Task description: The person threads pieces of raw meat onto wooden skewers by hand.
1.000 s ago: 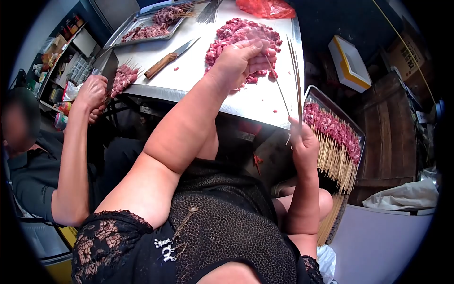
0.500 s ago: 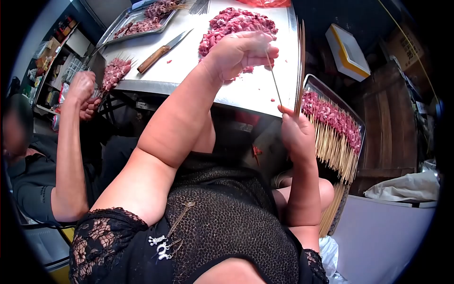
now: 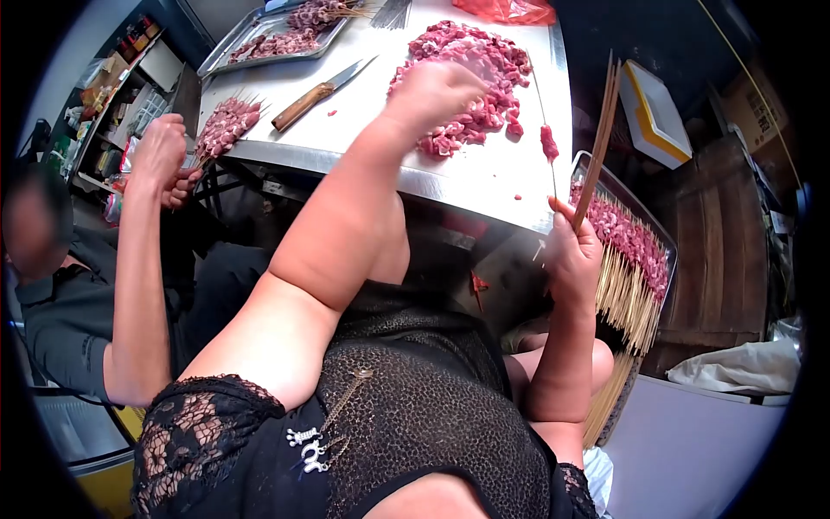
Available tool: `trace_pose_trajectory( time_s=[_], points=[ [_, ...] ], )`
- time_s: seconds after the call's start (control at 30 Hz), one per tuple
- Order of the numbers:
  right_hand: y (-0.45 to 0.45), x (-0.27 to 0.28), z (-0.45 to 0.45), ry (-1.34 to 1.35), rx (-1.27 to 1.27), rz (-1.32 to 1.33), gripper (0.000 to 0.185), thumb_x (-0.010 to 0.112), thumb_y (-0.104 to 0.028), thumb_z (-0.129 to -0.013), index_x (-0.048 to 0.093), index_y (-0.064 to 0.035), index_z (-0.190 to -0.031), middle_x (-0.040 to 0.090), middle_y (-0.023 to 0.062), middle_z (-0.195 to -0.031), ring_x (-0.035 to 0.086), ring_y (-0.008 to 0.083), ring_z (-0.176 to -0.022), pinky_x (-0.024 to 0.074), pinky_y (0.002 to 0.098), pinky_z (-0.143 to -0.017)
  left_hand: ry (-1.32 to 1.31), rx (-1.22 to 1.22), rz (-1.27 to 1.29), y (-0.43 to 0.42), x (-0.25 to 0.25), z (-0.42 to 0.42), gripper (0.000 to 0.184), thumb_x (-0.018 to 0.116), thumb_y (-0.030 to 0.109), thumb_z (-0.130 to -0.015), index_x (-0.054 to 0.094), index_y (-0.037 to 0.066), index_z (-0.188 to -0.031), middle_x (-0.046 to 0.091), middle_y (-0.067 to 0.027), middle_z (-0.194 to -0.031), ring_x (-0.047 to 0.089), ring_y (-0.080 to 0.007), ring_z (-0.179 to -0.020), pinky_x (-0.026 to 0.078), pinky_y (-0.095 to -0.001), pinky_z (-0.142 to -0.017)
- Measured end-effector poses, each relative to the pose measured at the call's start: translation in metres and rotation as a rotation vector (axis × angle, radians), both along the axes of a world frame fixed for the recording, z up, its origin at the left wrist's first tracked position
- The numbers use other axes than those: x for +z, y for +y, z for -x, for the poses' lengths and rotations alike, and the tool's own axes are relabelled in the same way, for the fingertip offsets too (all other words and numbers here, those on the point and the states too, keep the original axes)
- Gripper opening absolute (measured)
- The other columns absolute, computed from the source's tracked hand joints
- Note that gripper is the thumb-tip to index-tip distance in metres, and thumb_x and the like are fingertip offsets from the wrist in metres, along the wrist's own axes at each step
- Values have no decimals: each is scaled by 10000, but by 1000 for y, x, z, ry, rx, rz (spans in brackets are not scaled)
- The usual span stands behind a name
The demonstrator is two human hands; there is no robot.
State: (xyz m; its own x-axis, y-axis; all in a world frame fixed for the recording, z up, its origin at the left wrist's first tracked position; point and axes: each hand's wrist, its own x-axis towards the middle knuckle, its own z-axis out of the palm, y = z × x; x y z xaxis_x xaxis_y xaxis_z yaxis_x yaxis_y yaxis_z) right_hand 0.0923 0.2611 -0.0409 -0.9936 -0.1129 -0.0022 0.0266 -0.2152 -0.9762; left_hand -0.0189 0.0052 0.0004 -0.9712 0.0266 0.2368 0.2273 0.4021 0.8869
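My left hand (image 3: pixel 443 90) is over the near left part of a pile of cut raw meat (image 3: pixel 497 65), its fingers smeared and partly hidden. Held upright in my right hand (image 3: pixel 574 246), beyond the table's near right corner, are a bundle of bare wooden skewers (image 3: pixel 598 143) and one thin skewer. Red meat (image 3: pixel 549 143) sits partway up that thin skewer, whose bare tip points away from me. Below and right of this hand, a metal tray (image 3: pixel 673 251) holds rows of meat skewers (image 3: pixel 631 233).
On the white table (image 3: pixel 484 186) lie a wooden-handled knife (image 3: pixel 307 105), a metal tray (image 3: pixel 207 65) with meat and a red plastic bag (image 3: pixel 510 10). At left, a co-worker's hands (image 3: pixel 160 156) are beside skewered meat (image 3: pixel 229 125). A white-and-yellow box (image 3: pixel 654 112) stands at right.
Meat now shows on the thin skewer, which was bare between my hands. That skewer now points away from me, and my left hand has left it for the pile. The view has shifted slightly.
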Motion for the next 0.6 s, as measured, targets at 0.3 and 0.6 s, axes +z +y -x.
trace_pose_trajectory(
  time_s=[0.3,0.6],
  points=[
    [-1,-2,4,18,8,24,274,509,-143,-931,557,5,-1158,360,-101,-590,285,-14,-462,211,146,-404,-153,120,703,-12,-1,2,242,716,218,-718,690,71,-909,664,-131,-804,636,-220,-730,487,-300,-698],
    [-4,-7,0,3,57,-13,242,514,-123,-926,592,4,-1117,379,-106,-583,288,-17,-466,206,151,-415,-95,99,-224,-15,-4,0,223,685,170,-779,664,-10,-909,667,-59,-799,621,-106,-704,503,-236,-618]
  ],
)
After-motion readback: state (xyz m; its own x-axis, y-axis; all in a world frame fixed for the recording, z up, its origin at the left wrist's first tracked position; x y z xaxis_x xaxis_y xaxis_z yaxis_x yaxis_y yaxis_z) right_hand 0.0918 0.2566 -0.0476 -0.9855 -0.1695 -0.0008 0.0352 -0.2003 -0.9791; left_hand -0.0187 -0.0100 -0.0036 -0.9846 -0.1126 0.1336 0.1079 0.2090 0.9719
